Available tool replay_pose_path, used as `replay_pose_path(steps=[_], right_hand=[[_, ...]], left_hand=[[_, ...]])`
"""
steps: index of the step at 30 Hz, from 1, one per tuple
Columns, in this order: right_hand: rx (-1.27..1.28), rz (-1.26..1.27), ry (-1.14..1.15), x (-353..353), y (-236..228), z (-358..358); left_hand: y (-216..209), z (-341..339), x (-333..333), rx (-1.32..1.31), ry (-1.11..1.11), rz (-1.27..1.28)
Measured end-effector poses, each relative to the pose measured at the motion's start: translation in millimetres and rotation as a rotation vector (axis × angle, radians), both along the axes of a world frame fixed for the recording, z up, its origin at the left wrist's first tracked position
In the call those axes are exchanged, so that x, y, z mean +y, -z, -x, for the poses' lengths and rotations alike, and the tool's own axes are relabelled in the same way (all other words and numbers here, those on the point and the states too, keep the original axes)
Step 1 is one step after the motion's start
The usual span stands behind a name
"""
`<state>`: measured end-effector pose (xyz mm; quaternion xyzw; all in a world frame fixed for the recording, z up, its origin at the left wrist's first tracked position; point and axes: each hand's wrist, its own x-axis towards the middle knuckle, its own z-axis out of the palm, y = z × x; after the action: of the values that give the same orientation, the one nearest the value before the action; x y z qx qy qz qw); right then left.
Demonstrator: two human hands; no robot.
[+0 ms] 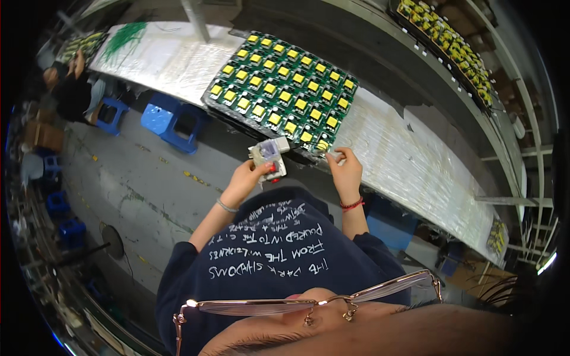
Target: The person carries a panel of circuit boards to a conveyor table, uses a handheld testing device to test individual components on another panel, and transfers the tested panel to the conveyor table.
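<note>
My left hand [243, 183] is closed around a white handheld device [269, 153] with a bluish clear window and red parts, just off the table's near edge. Beside the near right corner of a block of green circuit boards [285, 96], the thumb and forefinger of my right hand [346, 171] come together in a pinch. Whatever they hold there is too small to make out. Each board carries a yellow transformer [301, 104]; the boards lie in close rows. The fingertips are nearest to the corner board's transformer [322, 145].
A long table [409, 145] wrapped in clear film runs under the boards to both sides. Green ties [123, 40] lie on its far left. More yellow parts [448, 50] fill a shelf at the upper right. Blue stools [172, 121] stand on the floor; another person [72, 92] sits far left.
</note>
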<state>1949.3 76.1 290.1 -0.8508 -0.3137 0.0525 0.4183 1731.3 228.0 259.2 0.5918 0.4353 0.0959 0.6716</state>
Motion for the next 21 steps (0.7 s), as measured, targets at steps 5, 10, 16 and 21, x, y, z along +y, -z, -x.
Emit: replay_pose_path(steps=[5, 10, 16, 21], right_hand=[[0.124, -0.039, -0.227, -53, -16, 73], [0.527, -0.017, -0.485, -99, 20, 66], [0.974, 0.052, -0.741, -168, 26, 4], [1.138, 0.108, -0.780, -224, 27, -89]], left_hand=[[8, 26, -80, -0.079, -0.183, -0.055], [-2, 21, -152, -0.077, -0.209, -0.025], [2, -26, -226, -0.009, -0.112, -0.100], [-1, -114, -284, -0.136, -0.073, 0.012]])
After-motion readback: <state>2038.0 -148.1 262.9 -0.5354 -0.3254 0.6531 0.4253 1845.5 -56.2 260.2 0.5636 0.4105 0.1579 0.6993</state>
